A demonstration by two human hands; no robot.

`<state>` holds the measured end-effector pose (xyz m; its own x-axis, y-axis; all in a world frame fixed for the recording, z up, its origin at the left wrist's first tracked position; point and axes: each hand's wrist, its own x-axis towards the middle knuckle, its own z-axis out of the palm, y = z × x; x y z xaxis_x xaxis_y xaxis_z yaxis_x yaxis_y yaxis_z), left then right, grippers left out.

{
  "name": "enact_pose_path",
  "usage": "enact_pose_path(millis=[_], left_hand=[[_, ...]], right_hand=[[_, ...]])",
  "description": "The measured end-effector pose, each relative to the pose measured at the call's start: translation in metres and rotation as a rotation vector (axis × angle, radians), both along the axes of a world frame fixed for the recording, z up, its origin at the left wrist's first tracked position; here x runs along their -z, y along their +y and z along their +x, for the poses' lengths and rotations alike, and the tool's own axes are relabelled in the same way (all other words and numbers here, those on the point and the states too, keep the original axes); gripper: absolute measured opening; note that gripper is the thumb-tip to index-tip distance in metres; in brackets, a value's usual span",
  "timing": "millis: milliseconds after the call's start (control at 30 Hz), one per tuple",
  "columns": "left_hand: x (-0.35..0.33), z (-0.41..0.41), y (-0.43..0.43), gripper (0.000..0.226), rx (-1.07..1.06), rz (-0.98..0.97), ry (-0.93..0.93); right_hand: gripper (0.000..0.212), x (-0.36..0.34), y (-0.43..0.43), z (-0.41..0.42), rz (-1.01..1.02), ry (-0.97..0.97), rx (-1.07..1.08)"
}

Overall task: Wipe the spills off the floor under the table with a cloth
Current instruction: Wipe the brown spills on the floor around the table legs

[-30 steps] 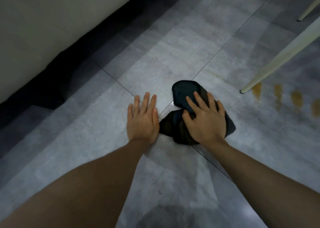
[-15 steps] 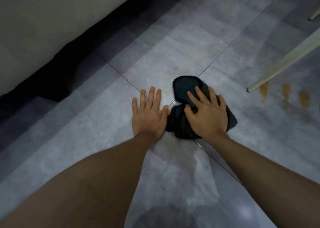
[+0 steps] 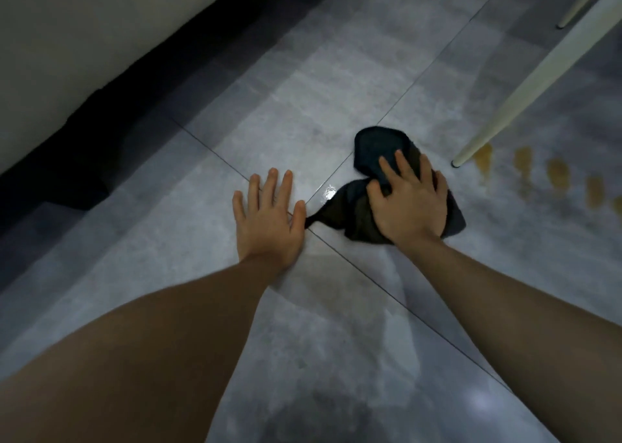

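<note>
While the left hand (image 3: 269, 217) is lying flat and spread on the grey tiled floor (image 3: 303, 106), holding nothing, the right hand (image 3: 412, 203) is pressing down on a dark crumpled cloth (image 3: 373, 149), fingers splayed over it rather than gripping. Head view only: cloth is sitting across a grout line, its thin tail reaching toward the left thumb. Amber spills (image 3: 557, 176) are sitting in a row to the right, just beside the foot of a white table leg (image 3: 525, 89), apart from the cloth.
</note>
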<state>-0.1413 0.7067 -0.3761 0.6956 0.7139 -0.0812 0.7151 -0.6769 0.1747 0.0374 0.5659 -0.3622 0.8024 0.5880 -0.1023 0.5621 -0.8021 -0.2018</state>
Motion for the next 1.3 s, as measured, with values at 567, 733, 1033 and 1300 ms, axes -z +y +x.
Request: enact_pose_path(millis=[567, 733, 1033, 1300], left_hand=[[0.003, 0.094, -0.009, 0.057, 0.053, -0.055, -0.128], [0.003, 0.092, -0.017, 0.064, 0.057, -0.057, -0.130], [-0.009, 0.121, -0.065, 0.060, 0.152, -0.053, -0.101], [-0.006, 0.094, -0.021, 0.057, 0.299, 0.008, -0.208]], right_hand=[[0.064, -0.006, 0.057, 0.050, 0.003, 0.021, 0.117], [0.060, -0.002, 0.025, 0.030, -0.005, -0.053, -0.049], [0.062, -0.019, -0.034, 0.049, -0.008, -0.072, 0.089], [0.057, 0.000, -0.084, 0.002, 0.050, -0.040, 0.145]])
